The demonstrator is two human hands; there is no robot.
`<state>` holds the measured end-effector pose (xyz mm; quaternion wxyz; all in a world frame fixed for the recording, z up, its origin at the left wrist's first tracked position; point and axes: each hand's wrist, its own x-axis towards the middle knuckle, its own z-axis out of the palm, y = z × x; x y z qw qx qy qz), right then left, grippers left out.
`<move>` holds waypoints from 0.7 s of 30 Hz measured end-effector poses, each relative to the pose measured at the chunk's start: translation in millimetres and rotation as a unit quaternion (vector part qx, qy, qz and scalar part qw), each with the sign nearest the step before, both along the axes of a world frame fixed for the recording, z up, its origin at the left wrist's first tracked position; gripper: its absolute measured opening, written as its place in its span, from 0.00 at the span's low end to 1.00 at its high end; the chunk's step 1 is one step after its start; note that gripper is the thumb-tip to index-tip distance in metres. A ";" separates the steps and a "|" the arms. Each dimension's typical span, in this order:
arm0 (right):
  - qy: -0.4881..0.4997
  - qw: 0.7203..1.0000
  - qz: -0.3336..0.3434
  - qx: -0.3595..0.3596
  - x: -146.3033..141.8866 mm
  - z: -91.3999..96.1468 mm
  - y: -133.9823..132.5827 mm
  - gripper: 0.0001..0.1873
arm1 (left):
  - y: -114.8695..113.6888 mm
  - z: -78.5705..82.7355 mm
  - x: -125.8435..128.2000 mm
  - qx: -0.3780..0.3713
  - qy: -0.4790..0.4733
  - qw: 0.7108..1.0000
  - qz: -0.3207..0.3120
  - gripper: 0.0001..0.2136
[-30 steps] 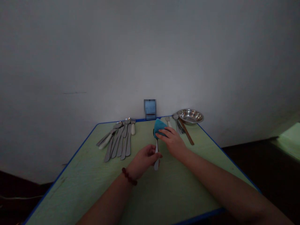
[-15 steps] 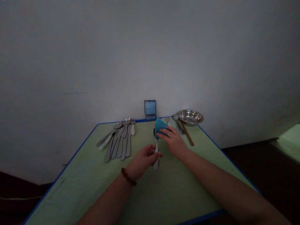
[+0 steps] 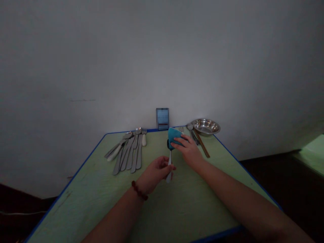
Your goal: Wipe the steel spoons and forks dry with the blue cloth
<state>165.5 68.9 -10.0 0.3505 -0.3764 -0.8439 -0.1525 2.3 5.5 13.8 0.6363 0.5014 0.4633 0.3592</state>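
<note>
My left hand [image 3: 160, 170] is closed round the handle of a metal spoon [image 3: 169, 158], which points away from me above the table. A dark red bead bracelet circles the left wrist. My right hand [image 3: 188, 150] grips a blue cloth [image 3: 173, 134] and presses it against the spoon's bowl. The cloth covers part of the bowl, whose dark left edge shows beside it. The fingers of the right hand lie over the cloth's right side; the thumb is hidden.
A pile of spoons, forks and other cutlery [image 3: 130, 152] lies at the left. At the back right are a metal bowl [image 3: 206, 127], wooden chopsticks [image 3: 202, 143] and more spoons [image 3: 190, 128]. A blurred-out upright screen [image 3: 162, 118] stands by the wall on the green table [image 3: 192, 202].
The cloth has shifted slightly on the spoon's bowl, so a little more of the bowl's left side shows. Both hands stay almost in place.
</note>
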 end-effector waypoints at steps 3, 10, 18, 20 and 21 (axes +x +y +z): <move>-0.005 1.000 -0.002 0.008 2.9 -1.2 3.3 0.19 | -0.3 0.5 0.2 -0.002 0.005 1.000 0.003 0.09; -0.007 1.000 -0.006 0.017 7.2 -0.3 6.7 0.19 | -0.9 1.5 -0.1 -0.006 0.008 1.000 -0.016 0.09; -0.004 1.000 -0.011 -0.004 9.1 3.3 5.5 0.19 | -1.9 3.7 0.2 -0.005 0.012 1.000 -0.028 0.09; 0.004 1.000 -0.013 -0.010 9.2 2.7 5.7 0.20 | -1.8 3.3 -0.1 -0.005 0.014 0.999 -0.030 0.09; 0.007 1.000 -0.013 -0.013 9.3 2.3 5.7 0.20 | -1.8 3.2 -0.2 -0.005 0.015 0.999 -0.033 0.09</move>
